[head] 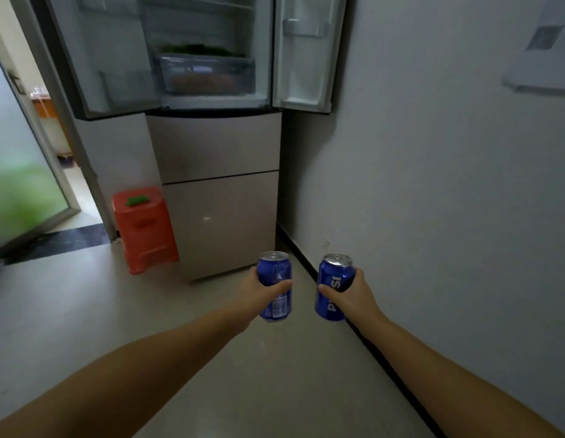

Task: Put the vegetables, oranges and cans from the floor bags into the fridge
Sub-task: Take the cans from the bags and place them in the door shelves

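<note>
In the lower centre of the frame, 2 blue cans are carried upright toward the fridge, which fills the upper middle with both upper doors swung open. The left hand wraps its fingers around the left can, thumb across the front; the right hand grasps the right can the same way, label outward. Holding 1 in each hand likely halves the trips, and keeping them upright suits standing them on a shelf or in a door rack. The 2 cans are near each other but apart, held out over the floor, well short of the open compartment. Inside, green vegetables lie above a clear drawer, so part of the task looks done. An orange stool stands at the fridge's lower left. No bags are in view.
</note>
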`<act>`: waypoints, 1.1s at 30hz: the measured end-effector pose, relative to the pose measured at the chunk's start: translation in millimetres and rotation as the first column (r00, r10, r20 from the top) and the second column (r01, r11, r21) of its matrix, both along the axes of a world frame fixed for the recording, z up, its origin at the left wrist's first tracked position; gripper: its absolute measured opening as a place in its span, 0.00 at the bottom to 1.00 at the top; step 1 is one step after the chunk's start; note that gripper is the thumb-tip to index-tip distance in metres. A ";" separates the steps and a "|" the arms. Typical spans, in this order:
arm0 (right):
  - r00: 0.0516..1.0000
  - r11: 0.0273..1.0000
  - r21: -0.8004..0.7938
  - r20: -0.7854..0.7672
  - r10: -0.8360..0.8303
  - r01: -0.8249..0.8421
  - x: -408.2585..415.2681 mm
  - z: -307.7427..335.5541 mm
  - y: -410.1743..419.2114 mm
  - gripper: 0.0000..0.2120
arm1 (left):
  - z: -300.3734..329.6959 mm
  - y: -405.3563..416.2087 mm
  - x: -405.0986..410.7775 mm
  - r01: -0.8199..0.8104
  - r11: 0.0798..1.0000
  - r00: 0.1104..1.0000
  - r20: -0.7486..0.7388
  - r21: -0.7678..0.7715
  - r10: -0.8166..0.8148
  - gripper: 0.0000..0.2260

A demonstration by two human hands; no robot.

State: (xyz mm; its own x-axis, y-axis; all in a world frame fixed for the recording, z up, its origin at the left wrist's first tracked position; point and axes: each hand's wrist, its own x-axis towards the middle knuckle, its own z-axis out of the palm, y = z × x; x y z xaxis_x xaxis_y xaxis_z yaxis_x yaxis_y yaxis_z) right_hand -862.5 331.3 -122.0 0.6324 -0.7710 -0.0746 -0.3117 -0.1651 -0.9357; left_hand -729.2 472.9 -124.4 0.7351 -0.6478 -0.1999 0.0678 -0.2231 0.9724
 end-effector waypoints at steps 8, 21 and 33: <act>0.972 0.973 -0.074 0.063 0.224 -0.220 185.3 31.9 -118.8 0.31 | 25.0 -104.4 168.4 -0.141 0.989 0.984 0.105 -0.050 0.146 0.25; 0.771 0.787 -0.211 0.172 0.614 -0.580 545.2 109.1 -169.2 0.33 | 97.8 -123.1 443.2 -0.473 0.858 0.802 0.303 -0.202 0.514 0.15; 0.478 0.566 -0.436 0.303 0.824 -0.700 770.7 207.0 -171.3 0.35 | 205.1 -125.6 629.9 -0.559 0.774 0.629 0.456 -0.298 0.630 0.21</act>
